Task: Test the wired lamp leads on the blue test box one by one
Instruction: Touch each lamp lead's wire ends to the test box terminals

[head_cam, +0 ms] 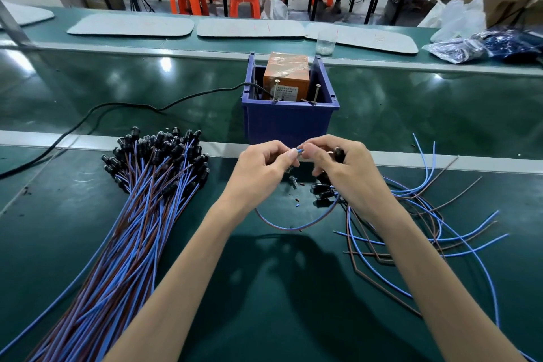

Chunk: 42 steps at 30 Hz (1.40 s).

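Well, on the left the bundle of leads (147, 200) lies fanned across the green mat (264, 317), black lamp heads at the far end and blue and brown wires trailing toward me; I take these to be the ones waiting. My left hand (258, 167) pinches the end of one lead (299, 151) between thumb and fingertip, and the rest of that wire sags in a loop below my wrists. That tells me it is light and limp, with no stiffness to aim by, so I'd hold close to the tip, on the insulation and not the bare end. Just beyond my fingers stands the blue test box (289, 123), with two upright metal pins (276, 94) at its near rim and an orange block (286, 73) inside. My right hand (343, 170) meets the left at the same wire end, fingers curled, with what looks like a black lamp head tucked in them; I cannot tell exactly how it sits. The head is the one rigid part, small and probably fragile. To the right, loose leads (426, 214) sprawl apart on the mat.
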Each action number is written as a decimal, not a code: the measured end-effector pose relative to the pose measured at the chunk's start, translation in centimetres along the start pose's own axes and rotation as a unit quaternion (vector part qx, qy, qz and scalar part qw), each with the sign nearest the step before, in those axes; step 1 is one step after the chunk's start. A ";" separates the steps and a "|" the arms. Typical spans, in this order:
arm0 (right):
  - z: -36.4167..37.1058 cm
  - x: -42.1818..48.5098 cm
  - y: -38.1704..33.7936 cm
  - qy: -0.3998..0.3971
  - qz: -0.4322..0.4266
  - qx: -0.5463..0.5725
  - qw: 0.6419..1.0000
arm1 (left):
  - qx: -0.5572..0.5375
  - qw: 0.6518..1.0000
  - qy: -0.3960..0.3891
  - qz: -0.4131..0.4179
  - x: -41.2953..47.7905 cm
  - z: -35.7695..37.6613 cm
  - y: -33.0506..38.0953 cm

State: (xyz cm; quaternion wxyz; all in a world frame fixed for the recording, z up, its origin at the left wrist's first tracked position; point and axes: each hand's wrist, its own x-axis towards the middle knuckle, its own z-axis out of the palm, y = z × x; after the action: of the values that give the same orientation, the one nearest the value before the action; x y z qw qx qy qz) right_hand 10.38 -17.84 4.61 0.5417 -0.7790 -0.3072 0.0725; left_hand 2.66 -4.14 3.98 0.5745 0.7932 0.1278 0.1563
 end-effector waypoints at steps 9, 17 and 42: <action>0.2 -0.4 -0.4 0.016 -0.167 -0.210 0.963 | 0.019 0.999 -0.031 0.027 0.0 0.1 -0.4; 0.7 0.0 -0.1 0.018 0.003 -0.028 0.999 | 0.019 0.999 0.012 0.038 -0.1 0.6 -0.3; -1.0 1.0 0.6 0.075 0.170 0.239 0.953 | -0.110 0.981 0.118 -0.106 0.7 -0.1 0.2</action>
State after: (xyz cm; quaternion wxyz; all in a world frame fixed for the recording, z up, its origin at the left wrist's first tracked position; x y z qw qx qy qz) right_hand 11.82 -18.23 4.69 0.7134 -0.6705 -0.1025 0.1758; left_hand 3.28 -3.86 4.31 0.6524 0.6831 0.2602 0.2002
